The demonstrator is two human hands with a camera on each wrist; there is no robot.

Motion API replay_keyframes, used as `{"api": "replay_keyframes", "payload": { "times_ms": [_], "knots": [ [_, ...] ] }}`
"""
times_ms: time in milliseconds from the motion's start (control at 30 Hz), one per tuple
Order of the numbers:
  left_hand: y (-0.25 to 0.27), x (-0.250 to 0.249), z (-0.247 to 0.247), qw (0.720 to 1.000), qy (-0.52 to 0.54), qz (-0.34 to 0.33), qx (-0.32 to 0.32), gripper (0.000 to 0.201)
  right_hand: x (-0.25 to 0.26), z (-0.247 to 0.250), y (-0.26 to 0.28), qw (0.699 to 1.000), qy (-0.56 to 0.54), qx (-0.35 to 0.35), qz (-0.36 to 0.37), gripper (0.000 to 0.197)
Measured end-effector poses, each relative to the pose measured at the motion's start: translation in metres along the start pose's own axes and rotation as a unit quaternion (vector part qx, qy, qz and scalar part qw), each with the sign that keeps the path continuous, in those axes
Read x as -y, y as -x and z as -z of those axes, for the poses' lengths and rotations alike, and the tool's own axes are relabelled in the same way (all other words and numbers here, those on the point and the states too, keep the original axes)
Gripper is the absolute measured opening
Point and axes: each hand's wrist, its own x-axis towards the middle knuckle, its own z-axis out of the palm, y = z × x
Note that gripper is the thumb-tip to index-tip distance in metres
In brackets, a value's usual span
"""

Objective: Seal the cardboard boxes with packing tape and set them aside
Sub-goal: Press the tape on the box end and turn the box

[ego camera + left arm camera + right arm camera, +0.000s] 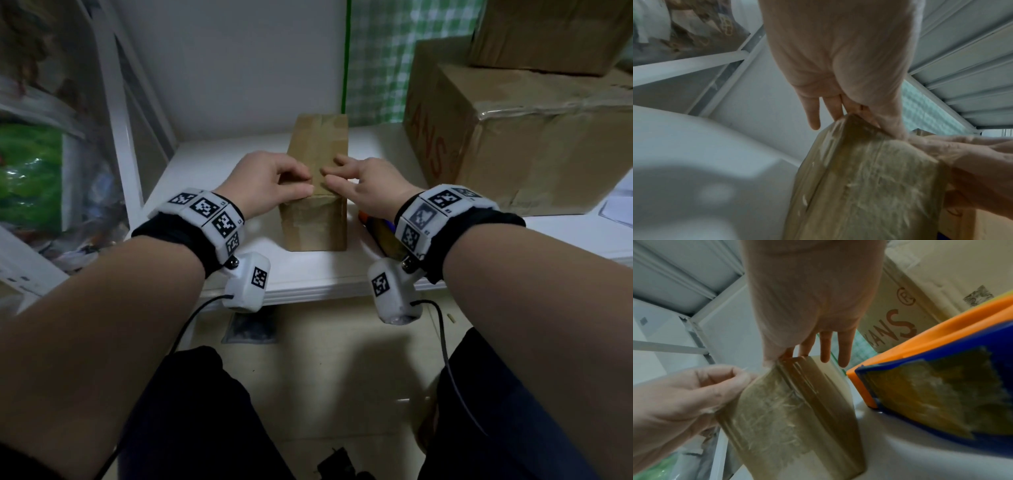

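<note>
**Bkgd items, non-task**

White bench [219, 161] w/ plain white wall [233, 68] behind. L side: white metal rack frame [120, 113], plastic bags beside it, one w/ green contents [30, 171]. Back R: green pole [347, 51] upright, next to green-check cloth [376, 68]. Far R on bench: paper sheets [616, 209]. Below: beige floor tiles [325, 359], small dark packet [251, 327] on floor under bench front edge.

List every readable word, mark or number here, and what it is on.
"KANS" with a circled R, red, on the large cardboard box.
Too blurred to read: the printed square patch on that box.
Too small to read: tiny characters beside the wristband markers.
No text shows on the small taped box.
</note>
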Motion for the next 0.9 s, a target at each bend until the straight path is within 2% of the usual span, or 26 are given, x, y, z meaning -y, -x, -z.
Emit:
{"api": "replay_keyframes", "payload": {
  "times_ms": [100, 300, 533, 733, 900],
  "knots": [
    [0.001, 0.008, -0.007, 0.999, 0.040, 0.001, -0.008, 0.032, -0.009, -0.003, -0.004, 0.998, -0.064, -0.003, -0.009, 0.037],
    [0.004, 0.017, -0.011, 0.998, 0.054, -0.021, -0.008, 0.041, -0.023, -0.022, -0.012, 0.989, -0.144, -0.037, -0.003, 0.032],
    [0.011, 0.025, -0.017, 0.992, -0.040, -0.115, -0.037, 0.053, -0.020, -0.024, -0.008, 0.981, -0.186, -0.060, 0.005, 0.028],
    [0.012, 0.020, -0.011, 0.986, -0.124, -0.115, -0.003, 0.067, -0.019, -0.021, -0.007, 0.985, -0.167, -0.044, -0.012, 0.032],
    [0.010, 0.006, -0.022, 0.989, -0.116, -0.037, -0.079, 0.063, -0.023, -0.024, -0.009, 0.982, -0.185, -0.035, -0.016, 0.033]
  ]
}}
